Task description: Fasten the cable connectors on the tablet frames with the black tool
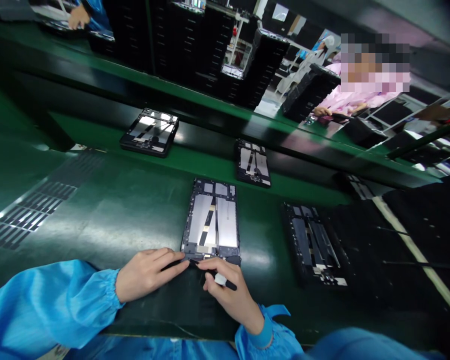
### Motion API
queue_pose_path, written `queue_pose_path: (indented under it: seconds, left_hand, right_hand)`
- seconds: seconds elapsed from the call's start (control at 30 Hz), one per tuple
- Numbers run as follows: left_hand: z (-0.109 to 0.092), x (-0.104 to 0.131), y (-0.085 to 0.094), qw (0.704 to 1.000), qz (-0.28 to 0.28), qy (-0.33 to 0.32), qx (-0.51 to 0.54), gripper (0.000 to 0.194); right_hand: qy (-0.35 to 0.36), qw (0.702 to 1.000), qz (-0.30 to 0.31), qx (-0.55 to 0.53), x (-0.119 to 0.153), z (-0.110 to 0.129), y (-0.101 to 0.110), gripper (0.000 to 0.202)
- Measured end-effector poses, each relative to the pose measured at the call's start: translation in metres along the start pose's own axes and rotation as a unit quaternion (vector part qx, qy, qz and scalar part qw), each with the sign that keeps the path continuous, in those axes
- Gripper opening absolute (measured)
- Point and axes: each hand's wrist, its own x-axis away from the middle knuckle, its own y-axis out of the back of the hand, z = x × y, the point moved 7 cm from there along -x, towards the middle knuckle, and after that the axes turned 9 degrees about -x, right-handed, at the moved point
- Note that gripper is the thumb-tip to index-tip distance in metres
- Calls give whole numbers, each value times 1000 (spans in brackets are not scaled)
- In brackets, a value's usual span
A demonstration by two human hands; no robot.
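An opened tablet (pixel 227 222) lies on the green table in front of me, its silver battery cells and a slanted striped flex cable exposed. My left hand (pixel 148 272) touches the tablet's near left edge with its fingertips, fingers close together. At the middle of the near edge, my right hand (pixel 230 290) has its thumb and fingers closed around a dark pen-like tool (pixel 230 285) with a white section. Between the fingertips of both hands is a small black piece (pixel 193 263), too small to identify. Which hand grips it is unclear.
Two opened tablets (pixel 152 131) (pixel 253 162) lie farther back, and another (pixel 315 245) is at the right beside black trays (pixel 397 250). Printed strips (pixel 33 210) lie at the left. Black stacks (pixel 195 50) stand on a raised shelf. Beyond it are a person in pink (pixel 345 100) and another person's hand (pixel 78 17).
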Motion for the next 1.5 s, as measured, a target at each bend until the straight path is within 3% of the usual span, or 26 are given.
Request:
queue_pose_path:
  seconds: [0.13,0.27,0.4,0.5,0.77,1.1,1.2,1.33,1.5]
  left_hand:
    - [0,-7,15,1000,-14,-5,-3,32]
    - [-23,-18,26,996,32,17,80,24]
    - [-59,-20,12,990,82,-32,109,23]
    - [-68,-15,-2,988,91,-71,98,22]
    - [-63,-10,-2,985,107,-69,116,29]
    - [-63,-13,-2,984,103,-65,129,31]
    - [-64,-13,-1,984,102,-60,133,28]
    - [-62,-14,2,984,96,-53,139,24]
    - [-29,-16,12,993,48,-30,105,27]
  right_hand:
    - [-120,985,-46,-116,8,-24,11,19]
    - [-202,965,-71,-150,24,-42,25,24]
    - [-240,965,-21,-103,33,-44,26,23]
    - [-234,971,0,-44,33,-40,26,19]
    - [-137,987,17,81,20,-25,22,15]
    - [-139,986,17,93,21,-25,20,18]
    - [-155,988,-3,6,24,-30,23,28]
    - [-167,969,-52,-177,13,-26,39,47]
    - [-204,962,-9,-179,-34,-17,37,54]
